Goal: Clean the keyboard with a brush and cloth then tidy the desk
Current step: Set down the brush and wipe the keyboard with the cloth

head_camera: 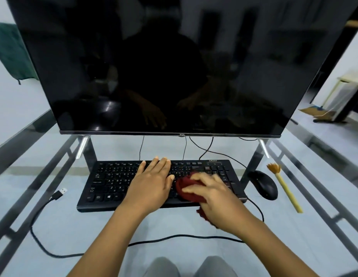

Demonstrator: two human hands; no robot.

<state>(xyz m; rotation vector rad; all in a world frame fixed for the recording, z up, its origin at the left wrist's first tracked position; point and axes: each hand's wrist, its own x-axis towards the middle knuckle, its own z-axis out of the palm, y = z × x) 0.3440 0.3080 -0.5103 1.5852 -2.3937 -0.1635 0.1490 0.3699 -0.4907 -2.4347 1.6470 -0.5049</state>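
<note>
A black keyboard (110, 182) lies on the glass desk (54, 226) in front of a large dark monitor (164, 66). My left hand (152, 184) rests flat on the keyboard's middle, fingers together, holding nothing. My right hand (210, 192) presses a dark red cloth (184, 188) onto the keys at the keyboard's right part; more of the cloth hangs under my palm at the front edge. A brush (284, 188) with a pale yellow handle and brown bristles lies on the desk at the far right, beyond the mouse.
A black mouse (265, 184) sits right of the keyboard. A black cable (44, 250) with a loose USB plug (61, 192) loops across the desk's front. Monitor legs (83, 146) stand behind the keyboard. My knees show under the glass.
</note>
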